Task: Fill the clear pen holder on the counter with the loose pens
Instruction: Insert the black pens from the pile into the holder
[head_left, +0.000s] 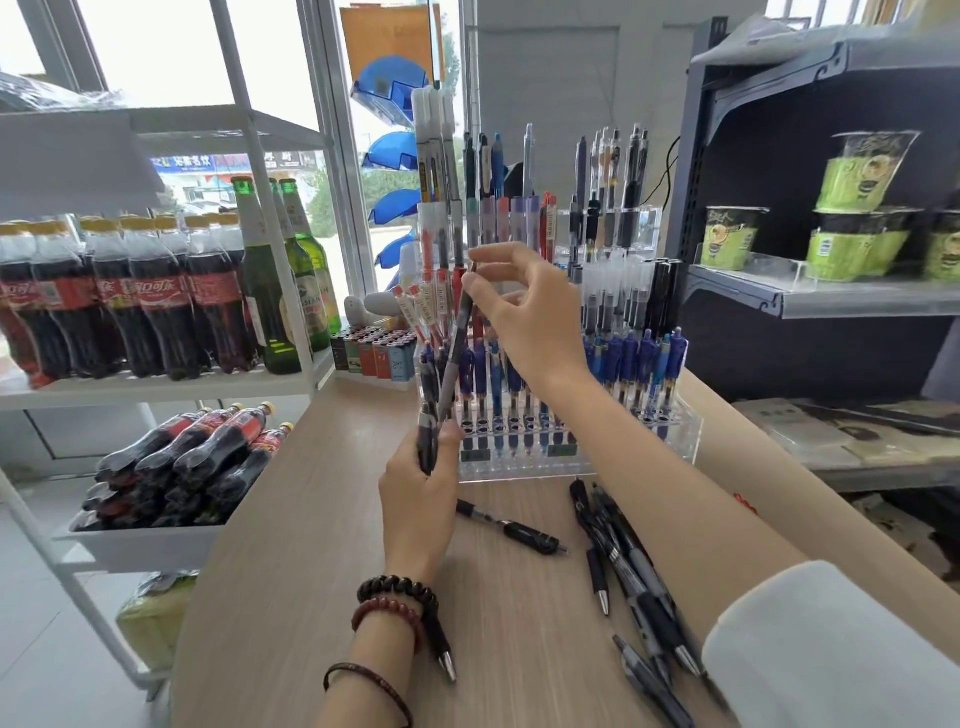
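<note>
Wooden worktop (322, 493) carries the clear pen holder (685, 436), tiered and mostly filled, with loose pens (631, 566) lying just before it. The left hand (415, 493) grips a bundle of pens (428, 400); the right hand (524, 312) pinches the top of one grey pen (457, 340) in it.

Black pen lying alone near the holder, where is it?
Head view: the lone black pen lies centre-frame, before the clear acrylic pen holder, between the left hand and the dark pen pile at right.
</note>
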